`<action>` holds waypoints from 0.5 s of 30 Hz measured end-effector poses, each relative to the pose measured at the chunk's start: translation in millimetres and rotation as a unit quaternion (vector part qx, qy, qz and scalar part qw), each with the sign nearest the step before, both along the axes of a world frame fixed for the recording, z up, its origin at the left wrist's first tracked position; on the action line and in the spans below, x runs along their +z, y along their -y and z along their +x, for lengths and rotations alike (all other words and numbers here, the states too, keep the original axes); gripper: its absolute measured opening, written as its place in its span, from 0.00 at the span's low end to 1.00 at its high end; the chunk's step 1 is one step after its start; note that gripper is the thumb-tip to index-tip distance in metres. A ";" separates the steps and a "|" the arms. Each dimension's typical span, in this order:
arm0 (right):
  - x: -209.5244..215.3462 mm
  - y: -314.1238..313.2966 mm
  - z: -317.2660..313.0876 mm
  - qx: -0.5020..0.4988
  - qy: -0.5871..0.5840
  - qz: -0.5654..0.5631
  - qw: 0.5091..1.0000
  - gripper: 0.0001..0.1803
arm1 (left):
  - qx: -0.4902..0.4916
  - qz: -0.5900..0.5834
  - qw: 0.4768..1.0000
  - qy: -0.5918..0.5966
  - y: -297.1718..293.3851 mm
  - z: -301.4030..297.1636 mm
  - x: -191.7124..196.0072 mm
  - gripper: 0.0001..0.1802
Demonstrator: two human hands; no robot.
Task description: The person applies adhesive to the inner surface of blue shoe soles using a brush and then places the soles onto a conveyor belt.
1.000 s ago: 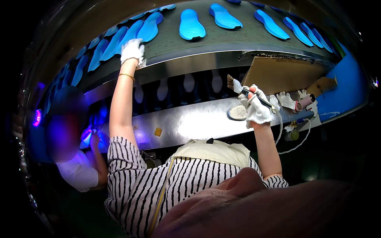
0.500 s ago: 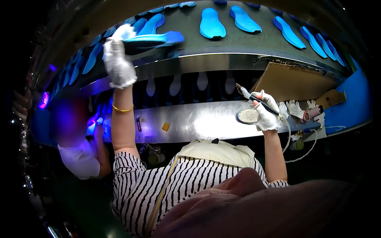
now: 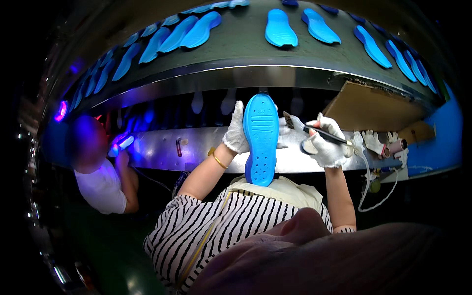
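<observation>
The left hand [image 3: 236,130], gloved, grips a blue shoe sole [image 3: 260,140] upright by its edge, tread facing the person; the right hand [image 3: 327,145] pinches a brush [image 3: 307,127] just beside it, bristles toward the sole, seemingly for coating.

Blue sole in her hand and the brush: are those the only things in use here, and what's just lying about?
In use:
left hand, holding the blue sole upright
right hand, holding the brush

Lying about:
blue soles on the conveyor belt
cardboard sheet
spare white gloves
</observation>
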State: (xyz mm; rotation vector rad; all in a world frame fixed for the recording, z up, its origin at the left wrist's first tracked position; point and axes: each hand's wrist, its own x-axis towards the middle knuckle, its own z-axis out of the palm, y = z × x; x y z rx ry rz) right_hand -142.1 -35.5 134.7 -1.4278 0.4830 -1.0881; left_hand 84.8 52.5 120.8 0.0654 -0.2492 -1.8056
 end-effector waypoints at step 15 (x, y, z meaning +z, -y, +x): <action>10.4 -2.1 37.5 -0.027 -0.020 -0.131 0.991 0.11 | 0.205 0.062 0.962 0.169 29.6 -67.4 -32.7 0.41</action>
